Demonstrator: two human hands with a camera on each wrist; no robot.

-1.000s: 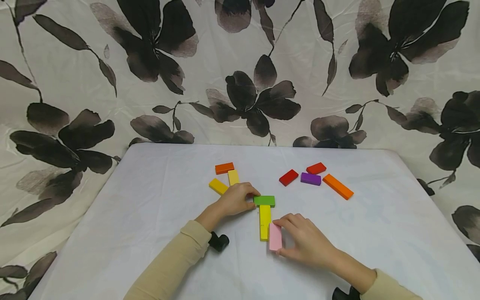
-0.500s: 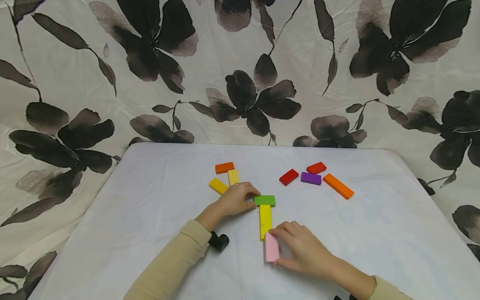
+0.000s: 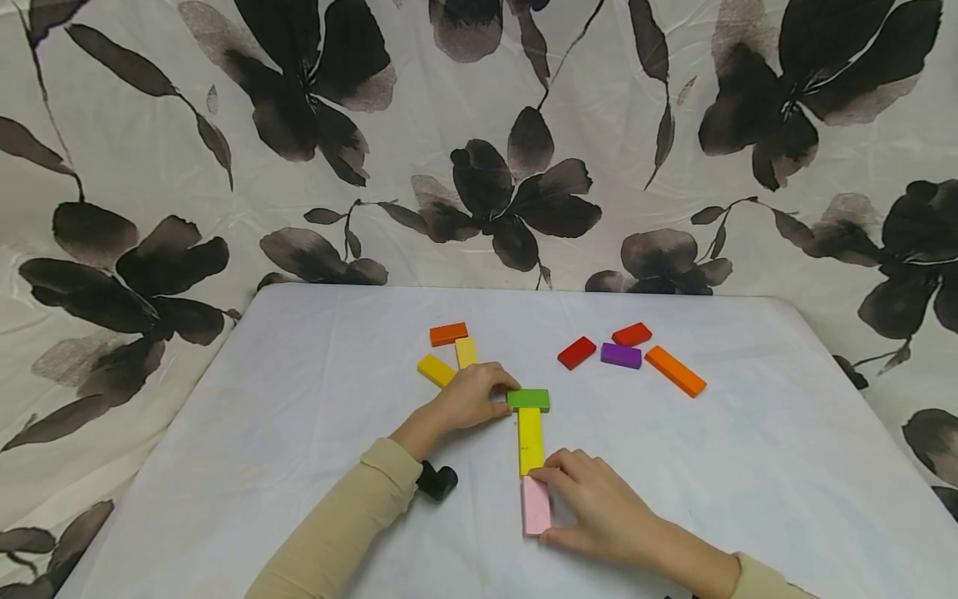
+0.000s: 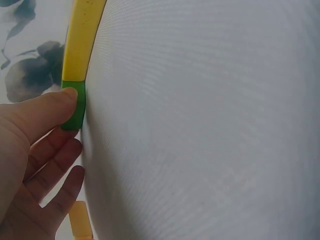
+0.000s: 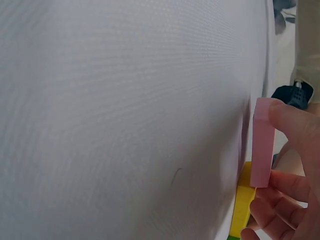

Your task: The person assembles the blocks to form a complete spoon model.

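Note:
A green block (image 3: 528,401) lies crosswise at the top of a long yellow block (image 3: 530,441), making a T on the white cloth. My left hand (image 3: 470,398) pinches the green block's left end; in the left wrist view the thumb (image 4: 65,102) presses on its face. Below the yellow block a pink block (image 3: 535,506) continues the stem, its upper end right at the yellow block's lower end. With thumb and fingertips at its two ends, my right hand (image 3: 599,509) holds the pink block. The right wrist view shows the pink block (image 5: 263,142) beside the yellow one.
Behind my left hand lie an orange block (image 3: 447,334) and two yellow blocks, one upright in view (image 3: 466,353). To the back right are two red blocks (image 3: 576,353), a purple block (image 3: 620,356) and a long orange block (image 3: 675,371). A flowered cloth hangs behind the table.
My right hand has drawn the pink block toward me and slightly left, from beside the yellow block to below its lower end. My left hand has stayed on the green block.

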